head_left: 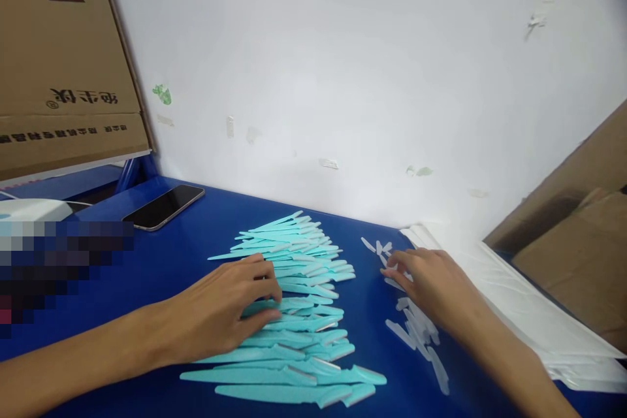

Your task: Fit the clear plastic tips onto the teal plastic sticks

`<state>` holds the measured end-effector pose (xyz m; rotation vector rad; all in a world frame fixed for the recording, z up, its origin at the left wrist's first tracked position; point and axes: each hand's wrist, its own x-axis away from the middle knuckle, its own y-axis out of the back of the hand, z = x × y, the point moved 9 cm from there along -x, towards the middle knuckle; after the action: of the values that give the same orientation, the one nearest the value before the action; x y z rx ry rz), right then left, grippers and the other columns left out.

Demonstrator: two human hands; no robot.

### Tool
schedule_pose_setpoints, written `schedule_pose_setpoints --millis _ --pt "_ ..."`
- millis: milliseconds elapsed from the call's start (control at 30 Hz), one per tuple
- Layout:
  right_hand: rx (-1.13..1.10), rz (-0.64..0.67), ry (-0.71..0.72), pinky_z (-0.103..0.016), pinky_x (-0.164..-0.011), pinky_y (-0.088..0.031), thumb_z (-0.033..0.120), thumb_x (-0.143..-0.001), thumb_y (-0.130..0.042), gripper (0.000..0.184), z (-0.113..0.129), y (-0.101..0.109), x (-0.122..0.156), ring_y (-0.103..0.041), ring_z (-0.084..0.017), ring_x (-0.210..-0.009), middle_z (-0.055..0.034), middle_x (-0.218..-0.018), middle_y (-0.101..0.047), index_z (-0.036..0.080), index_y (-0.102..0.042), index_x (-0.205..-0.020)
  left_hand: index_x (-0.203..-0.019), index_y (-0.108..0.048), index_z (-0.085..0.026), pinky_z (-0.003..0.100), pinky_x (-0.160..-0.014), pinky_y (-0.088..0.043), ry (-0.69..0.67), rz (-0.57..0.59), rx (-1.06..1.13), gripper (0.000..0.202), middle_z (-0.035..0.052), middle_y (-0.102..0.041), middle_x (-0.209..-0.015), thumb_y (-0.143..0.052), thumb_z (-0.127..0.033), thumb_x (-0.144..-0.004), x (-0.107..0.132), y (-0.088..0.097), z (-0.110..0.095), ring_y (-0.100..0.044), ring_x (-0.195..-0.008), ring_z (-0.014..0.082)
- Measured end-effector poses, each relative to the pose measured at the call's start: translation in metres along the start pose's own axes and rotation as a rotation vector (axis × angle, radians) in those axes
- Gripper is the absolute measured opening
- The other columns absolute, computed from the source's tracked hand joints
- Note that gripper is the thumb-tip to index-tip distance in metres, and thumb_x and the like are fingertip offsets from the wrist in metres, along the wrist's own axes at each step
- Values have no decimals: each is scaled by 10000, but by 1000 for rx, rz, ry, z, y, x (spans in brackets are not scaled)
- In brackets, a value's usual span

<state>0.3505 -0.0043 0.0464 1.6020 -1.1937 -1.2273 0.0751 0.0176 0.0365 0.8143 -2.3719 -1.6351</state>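
Note:
Many turquoise eyebrow razors [289, 338] lie in a long overlapping row on the blue table, their blade ends mostly towards the right. My left hand [235, 307] rests over the middle of this row. Its thumb and index finger are bent and apart, with razor handles showing between them. To the right of the razors, small translucent white blade caps [416, 326] lie loosely scattered. My right hand [426, 281] reaches down among these caps, thumb and fingertips pinched together on a cap. Its fingers partly hide that cap.
A smartphone [164, 207] lies at the back left, near a white device [36, 209]. Cardboard boxes stand at the left [63, 65] and right [578, 261]. White plastic sheeting [509, 300] covers the right table edge. Behind rises a white wall [313, 78].

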Motion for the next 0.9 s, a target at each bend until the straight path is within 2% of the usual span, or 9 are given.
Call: schedule_pose_setpoints --millis 133,267,433,567,633,700,767,833,900 --pt "77 109 -42 -382 -662 -449 349 -944 -692 167 -7 -6 3 -732 -292 -725 -43 -748 -770 256 -755 -820 -1111 -709 -256 292 -765 -504 69 33 -20 172 30 -667 -1056 -582 -333 -1023 0 -3 8 -637 -942 195" --pt "141 132 40 -360 -619 -417 265 -968 -647 245 -1 -15 4 -727 -270 -660 -51 -702 -754 232 -709 -733 -1096 -710 -237 282 -753 -501 47 9 -39 185 40 -672 -1047 -544 -288 -1034 0 -3 9 -645 -923 186" --pt "195 -60 173 -342 -614 -414 210 -993 -566 267 16 -8 5 -708 -240 -629 -52 -685 -726 218 -636 -736 -1063 -686 -226 280 -707 -475 -39 -36 -117 230 38 -669 -992 -458 -250 -1068 0 -3 1 -634 -860 179" --pt "69 -163 164 -320 -511 -381 304 -1070 -412 260 20 4 5 -666 -230 -528 -24 -623 -686 208 -630 -966 -1056 -645 -207 289 -713 -476 -78 -99 -151 237 39 -666 -966 -414 -253 -1082 -1 0 -2 -627 -822 183" --pt "-38 -204 154 -307 -487 -390 343 -1088 -376 281 26 13 6 -671 -230 -537 -22 -653 -703 203 -619 -1083 -1084 -616 -207 294 -724 -479 -60 -125 -132 233 37 -667 -966 -391 -267 -1093 -1 0 1 -627 -815 181" --pt "-164 -254 200 -309 -557 -469 340 -1095 -387 273 40 25 9 -713 -222 -636 -44 -805 -758 212 -625 -1132 -1100 -597 -210 300 -718 -479 -26 -146 -117 246 36 -664 -965 -360 -279 -1104 -1 0 6 -623 -812 182" --pt "-292 -306 301 -329 -700 -532 299 -1088 -443 227 60 37 15 -740 -209 -763 -49 -944 -780 223 -652 -1134 -1123 -591 -216 302 -708 -480 3 -164 -109 256 39 -663 -993 -345 -285 -1110 0 0 10 -627 -823 185" --pt "-383 -377 406 -341 -788 -540 233 -1069 -503 186 78 51 21 -743 -199 -826 -44 -983 -785 217 -682 -1117 -1153 -591 -227 295 -704 -484 5 -185 -96 260 40 -667 -1035 -340 -284 -1113 1 0 10 -642 -849 185" --pt "-441 -456 472 -334 -799 -537 170 -1043 -549 167 90 62 28 -743 -191 -840 -40 -979 -792 207 -703 -1097 -1206 -586 -241 290 -732 -499 6 -207 -80 248 40 -671 -1080 -363 -292 -1111 2 3 8 -659 -899 185"
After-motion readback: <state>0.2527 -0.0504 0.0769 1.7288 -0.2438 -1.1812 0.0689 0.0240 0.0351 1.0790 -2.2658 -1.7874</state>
